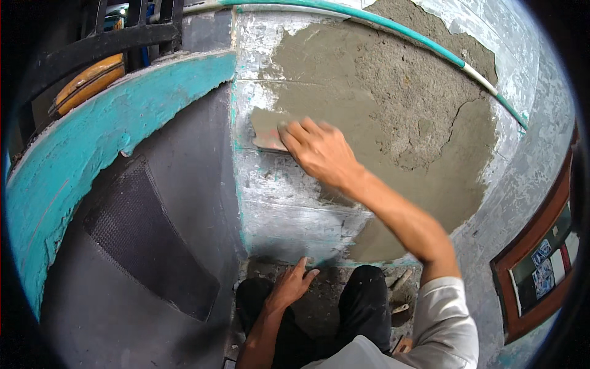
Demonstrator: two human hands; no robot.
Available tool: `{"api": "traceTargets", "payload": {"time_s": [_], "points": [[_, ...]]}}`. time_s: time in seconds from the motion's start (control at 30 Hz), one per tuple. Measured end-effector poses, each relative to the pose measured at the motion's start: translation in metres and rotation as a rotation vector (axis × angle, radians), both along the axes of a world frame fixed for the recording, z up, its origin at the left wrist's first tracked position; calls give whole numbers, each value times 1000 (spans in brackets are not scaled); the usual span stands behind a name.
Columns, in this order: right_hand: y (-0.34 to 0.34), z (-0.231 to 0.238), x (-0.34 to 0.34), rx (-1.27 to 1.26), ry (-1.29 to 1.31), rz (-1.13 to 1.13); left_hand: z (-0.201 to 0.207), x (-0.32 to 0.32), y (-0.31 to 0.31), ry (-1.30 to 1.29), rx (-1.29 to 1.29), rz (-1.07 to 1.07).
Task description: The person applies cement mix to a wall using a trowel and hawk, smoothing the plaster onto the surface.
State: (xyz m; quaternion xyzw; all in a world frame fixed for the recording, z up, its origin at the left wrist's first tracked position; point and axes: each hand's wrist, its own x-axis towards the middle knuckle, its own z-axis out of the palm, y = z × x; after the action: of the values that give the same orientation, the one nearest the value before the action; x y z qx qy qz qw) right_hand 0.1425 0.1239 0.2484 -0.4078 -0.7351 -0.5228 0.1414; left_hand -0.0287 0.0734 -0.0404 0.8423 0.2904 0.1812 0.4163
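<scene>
Two bare hands are at work, and the nearer one, the left hand, rests low above the dark-trousered knees, its fingers loosely spread and holding nothing, fingertips just short of the foot of the wall. Beyond those fingertips rises the whitish scraped pillar face, with a teal-painted curved ledge off to their left.

Farther out, the right hand presses a small flat steel plastering trowel against the wall; its fingers lie flat and close together over the blade, which juts out past the fingertips to their left. The handle is hidden under the palm, so the grip on it cannot be told. The blade looks thin, stiff and light, probably slick with mortar; it is best held by the handle, with fingers bearing on its back.

To the right of the knuckles spreads the wet grey cement plaster patch, soft and easily marked, rougher higher up. Above it runs a teal and white pipe.
</scene>
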Motion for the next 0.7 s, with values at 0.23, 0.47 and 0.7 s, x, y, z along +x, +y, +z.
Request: {"api": "traceTargets", "payload": {"time_s": [0.23, 0.47, 0.7], "points": [[-82, -131, 50, -314, 1316, 16, -14, -1, 0, 42, 123, 38], [-163, -251, 112, -481, 2415, 231, -16, 17, -9, -74, 432, 155], [-202, -246, 133, -454, 2604, 728, -17, 45, -14, 110, 374, 95]]}}
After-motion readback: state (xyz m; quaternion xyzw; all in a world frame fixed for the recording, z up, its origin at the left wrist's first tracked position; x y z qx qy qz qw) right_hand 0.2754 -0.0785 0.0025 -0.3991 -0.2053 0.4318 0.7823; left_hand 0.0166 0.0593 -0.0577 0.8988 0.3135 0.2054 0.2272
